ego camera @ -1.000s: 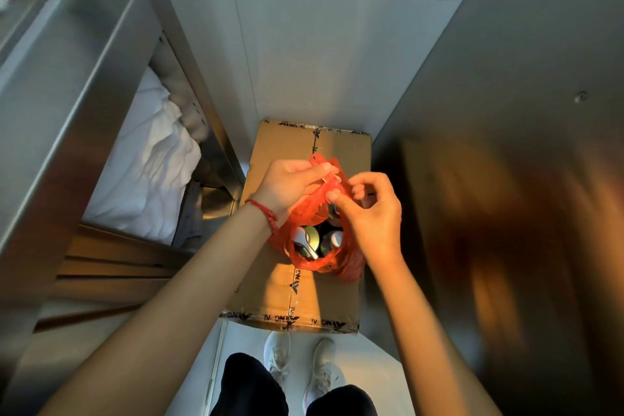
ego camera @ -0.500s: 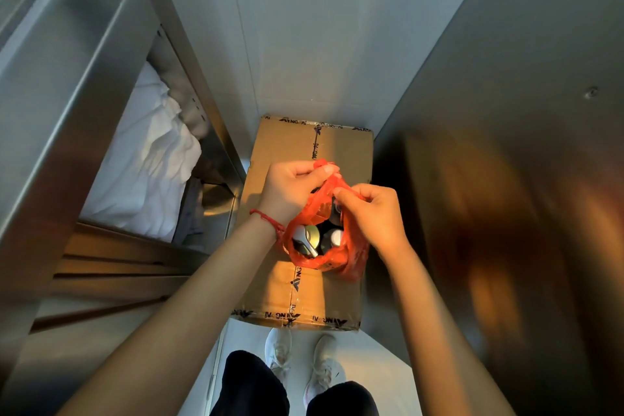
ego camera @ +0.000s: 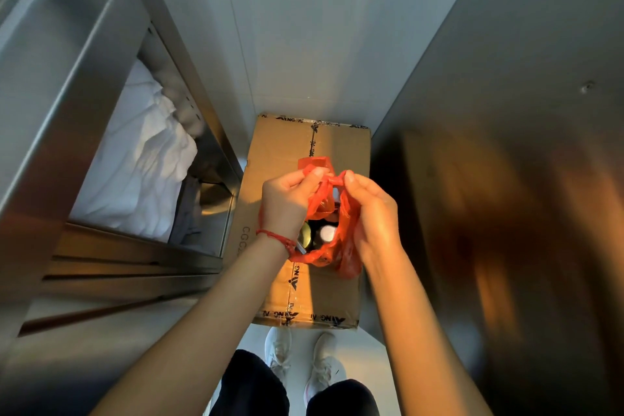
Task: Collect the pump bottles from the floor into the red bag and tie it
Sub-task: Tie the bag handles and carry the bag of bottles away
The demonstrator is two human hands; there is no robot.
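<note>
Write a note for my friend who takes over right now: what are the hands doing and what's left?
Left hand: pinching one handle of the red bag.
Right hand: pinching the other handle; the handles meet at the top.
The bag hangs over the cardboard box, with pump bottles showing inside its open mouth.
Done: bottles are in the bag; none shows on the visible floor.
Left: finish the knot; the bag's mouth gapes beneath the handles.

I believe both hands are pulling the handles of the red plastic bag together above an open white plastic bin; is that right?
Not quite: the head view shows a taped brown cardboard box beneath, not a white bin. Otherwise yes: the left hand and right hand pinch the handles of the red plastic bag together.
</note>
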